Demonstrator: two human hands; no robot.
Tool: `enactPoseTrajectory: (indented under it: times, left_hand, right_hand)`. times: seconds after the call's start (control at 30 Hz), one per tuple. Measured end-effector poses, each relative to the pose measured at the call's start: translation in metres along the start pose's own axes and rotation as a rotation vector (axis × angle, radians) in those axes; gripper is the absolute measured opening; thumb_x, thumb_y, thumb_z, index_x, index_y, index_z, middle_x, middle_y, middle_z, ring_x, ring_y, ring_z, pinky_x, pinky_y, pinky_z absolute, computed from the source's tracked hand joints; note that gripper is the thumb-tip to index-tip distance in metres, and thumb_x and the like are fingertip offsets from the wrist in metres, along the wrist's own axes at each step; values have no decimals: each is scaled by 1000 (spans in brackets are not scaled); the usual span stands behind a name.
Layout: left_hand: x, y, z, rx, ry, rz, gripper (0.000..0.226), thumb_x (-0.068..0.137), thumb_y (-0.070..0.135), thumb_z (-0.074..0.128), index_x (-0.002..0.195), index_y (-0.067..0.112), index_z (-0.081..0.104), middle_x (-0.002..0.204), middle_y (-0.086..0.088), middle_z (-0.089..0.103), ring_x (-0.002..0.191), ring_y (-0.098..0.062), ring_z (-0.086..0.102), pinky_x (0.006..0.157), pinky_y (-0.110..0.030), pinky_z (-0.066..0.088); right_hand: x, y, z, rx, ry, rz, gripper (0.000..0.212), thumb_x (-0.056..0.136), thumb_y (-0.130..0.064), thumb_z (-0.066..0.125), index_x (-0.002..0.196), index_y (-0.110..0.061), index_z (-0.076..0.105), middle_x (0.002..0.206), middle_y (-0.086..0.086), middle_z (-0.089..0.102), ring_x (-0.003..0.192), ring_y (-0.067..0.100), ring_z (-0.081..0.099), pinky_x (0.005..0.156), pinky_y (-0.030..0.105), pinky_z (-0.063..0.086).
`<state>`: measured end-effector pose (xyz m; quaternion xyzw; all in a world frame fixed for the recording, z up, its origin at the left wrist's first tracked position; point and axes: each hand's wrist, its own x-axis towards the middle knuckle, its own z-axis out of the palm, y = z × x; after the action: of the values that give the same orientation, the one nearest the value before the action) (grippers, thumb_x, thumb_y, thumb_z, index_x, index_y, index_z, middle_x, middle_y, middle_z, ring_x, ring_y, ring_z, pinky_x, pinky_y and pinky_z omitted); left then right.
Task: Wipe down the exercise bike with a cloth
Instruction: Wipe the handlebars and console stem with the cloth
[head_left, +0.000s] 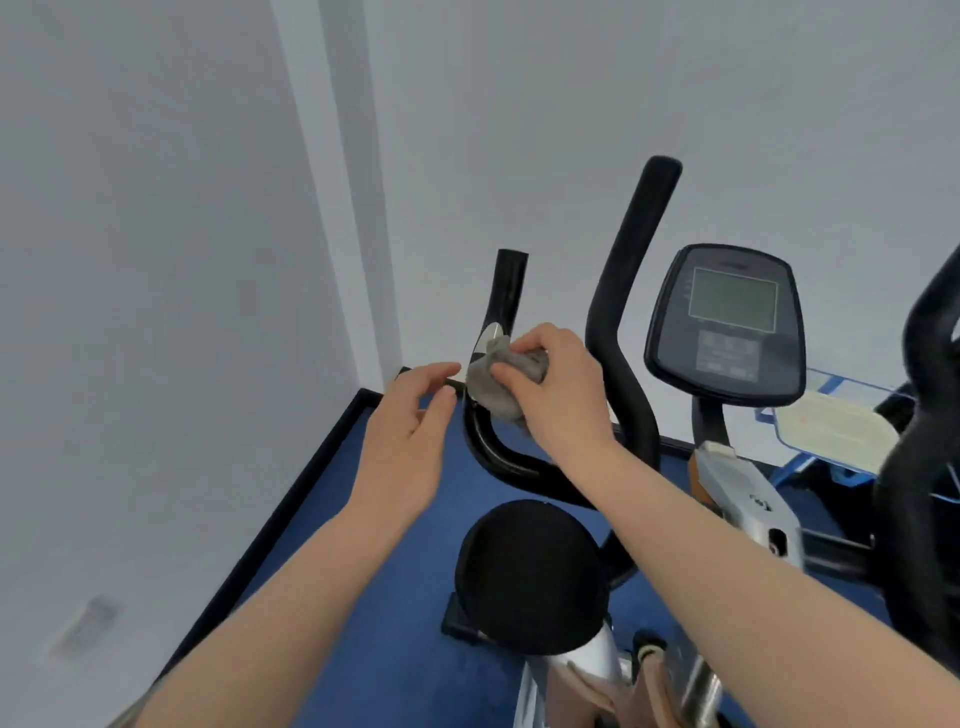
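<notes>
- The right hand (553, 387) has its fingers and thumb curled round a bunched grey cloth (498, 382), pressing it against the left handlebar (506, 296) of the exercise bike (743, 493)
- The cloth sits where the handlebar bends, just over a silver oval patch (491, 335) on the black tube; part of the cloth hangs below the fingers
- The left hand (415, 415) hovers just beside the cloth with fingers relaxed and slightly spread, holding nothing; whether its fingertips touch the handlebar cannot be told
- The handlebar's long axis runs up and away from the person, its open end pointing toward the wall (519, 104), then curves down and right toward the bike's frame
- A second, taller handlebar (631, 291) rises to the right of it, also pointing up
- The console (727, 325) stands further right, its grey screen facing the person; the markings under the screen are too blurred to read
- A small mark on the silver frame is unreadable
- The black round saddle (530, 577) is nearest the person, below both forearms
- The bike stands on a blue floor (363, 597) in a corner of white walls
</notes>
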<state>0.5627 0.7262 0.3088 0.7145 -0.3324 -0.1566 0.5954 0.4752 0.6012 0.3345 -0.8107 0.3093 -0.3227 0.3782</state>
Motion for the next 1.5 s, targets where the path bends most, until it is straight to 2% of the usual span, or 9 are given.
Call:
enactPoseTrajectory:
  times: [0.13,0.27,0.5,0.63,0.8,1.0,1.23,1.33,1.5]
  left_hand:
    - [-1,-8,8,-45,-46,-15,32,103,21,42,130,25,59,125,16,62,118,4,54,106,-27,43]
    - [-2,-12,16,-68,-76,-26,40,104,31,36,142,24,49,138,13,56,128,-2,49,113,-36,38]
    - [11,-13,10,-103,-25,27,32,104,36,35,114,34,65,108,18,70,105,-1,63,91,-30,50]
    - [23,-13,6,-98,-68,33,32,107,27,35,117,29,64,110,18,69,105,0,63,93,-28,49]
    - [41,-11,-2,-131,-150,88,36,100,42,36,116,27,65,110,14,69,109,-4,62,96,-33,48]
    - [63,-11,0,-136,-236,93,32,104,34,38,121,27,64,114,16,68,112,-2,60,100,-39,47]
    - [76,-16,-2,-166,-243,107,36,99,39,37,109,27,69,103,16,71,102,-6,65,95,-39,50]
    - [81,-17,-5,-171,-273,98,34,105,29,36,114,26,69,106,15,72,102,-5,66,95,-36,50]
    - [81,-20,-7,-163,-283,98,36,102,37,37,113,28,70,105,17,72,103,-2,65,93,-34,49]
  right_hand:
    - [-20,9,10,-138,-155,-92,16,84,-31,71,90,-28,56,93,-16,49,83,-7,49,67,7,34]
    - [15,0,5,-16,12,-35,14,87,-26,69,92,-19,59,95,-7,52,83,-1,50,71,10,37]
    - [13,2,14,-62,-19,-36,15,85,-29,70,85,-27,55,90,-14,46,80,-5,49,67,6,36]
    - [41,-8,14,45,130,45,11,88,-22,68,88,-19,57,98,-3,50,82,-1,52,68,10,39]
    - [29,-2,21,-65,99,-30,17,87,-23,68,83,-27,53,93,-13,47,86,-7,50,72,3,36]
    - [56,-10,26,-38,283,-15,9,88,-16,68,87,-16,58,95,-8,47,86,-5,51,71,4,37]
    - [80,-16,7,-127,252,-151,10,85,-10,70,89,-11,61,97,-7,46,87,1,51,78,10,41]
    - [74,-11,18,-92,310,-129,11,85,-7,69,87,-12,59,96,-12,44,90,-5,52,79,5,39]
    - [78,-7,14,-98,290,-146,11,86,-12,70,85,-13,60,93,-15,42,85,-10,50,75,2,36]
